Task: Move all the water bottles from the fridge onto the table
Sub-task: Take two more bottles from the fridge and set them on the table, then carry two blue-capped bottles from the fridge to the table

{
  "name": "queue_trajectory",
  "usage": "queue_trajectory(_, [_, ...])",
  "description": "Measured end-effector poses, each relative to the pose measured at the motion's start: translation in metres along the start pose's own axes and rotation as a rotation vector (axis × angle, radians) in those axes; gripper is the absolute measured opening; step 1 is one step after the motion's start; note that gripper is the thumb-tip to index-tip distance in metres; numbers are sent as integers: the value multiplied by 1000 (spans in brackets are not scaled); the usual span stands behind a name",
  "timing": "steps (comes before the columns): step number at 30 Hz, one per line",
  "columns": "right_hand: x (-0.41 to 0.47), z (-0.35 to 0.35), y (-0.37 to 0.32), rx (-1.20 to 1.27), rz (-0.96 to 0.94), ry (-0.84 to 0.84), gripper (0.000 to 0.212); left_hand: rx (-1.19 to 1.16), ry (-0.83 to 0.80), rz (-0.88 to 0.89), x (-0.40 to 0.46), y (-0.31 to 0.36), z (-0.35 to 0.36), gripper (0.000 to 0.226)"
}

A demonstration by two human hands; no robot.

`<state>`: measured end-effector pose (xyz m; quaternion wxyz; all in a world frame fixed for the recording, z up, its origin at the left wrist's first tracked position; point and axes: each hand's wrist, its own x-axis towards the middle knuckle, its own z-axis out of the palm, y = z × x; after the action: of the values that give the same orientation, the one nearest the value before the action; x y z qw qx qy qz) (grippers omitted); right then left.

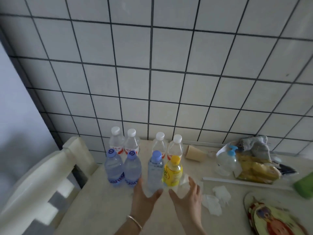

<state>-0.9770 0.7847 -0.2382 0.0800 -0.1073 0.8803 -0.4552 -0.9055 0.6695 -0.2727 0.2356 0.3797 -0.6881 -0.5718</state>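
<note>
Several water bottles stand upright on the cream table (101, 204) near the tiled wall. Four clear ones with white caps (132, 143) form the back row. Two blue-tinted bottles (114, 168) stand side by side at the front left. My left hand (144, 199) wraps around the base of a third blue-capped bottle (155, 170), which rests on the table. A yellow-labelled bottle with a yellow cap (172, 172) stands right of it. My right hand (188, 197) is just below and right of the yellow bottle, fingers spread, holding nothing. The fridge is out of view.
A cream chair (42, 175) stands at the table's left end. A tipped paper cup (194, 153), a clear pump bottle (227, 161), a yellow snack bag (254, 170), crumpled tissues (216, 199), a green object (304, 184) and a printed fan (271, 217) crowd the right side.
</note>
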Motion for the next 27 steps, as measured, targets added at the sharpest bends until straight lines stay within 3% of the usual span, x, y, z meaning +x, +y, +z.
queue_trajectory(6, [-68,-45,-26,-17,-119,-25,70,35,90,-16,-63,24,-49,71])
queue_trajectory(11, [-139,-82,-38,-8,-244,-98,73,-28,135,43,-144,56,-89,82])
queue_trajectory(19, [-275,-122,-26,-24,-475,-311,73,-24,361,147,-318,51,-150,68])
queue_trajectory(24, [-371,-130,-21,-49,-576,-460,71,-25,472,73,-422,29,-184,63])
queue_trajectory(27, [-425,-127,-21,-151,-728,-563,71,-79,563,20,-473,14,-210,63])
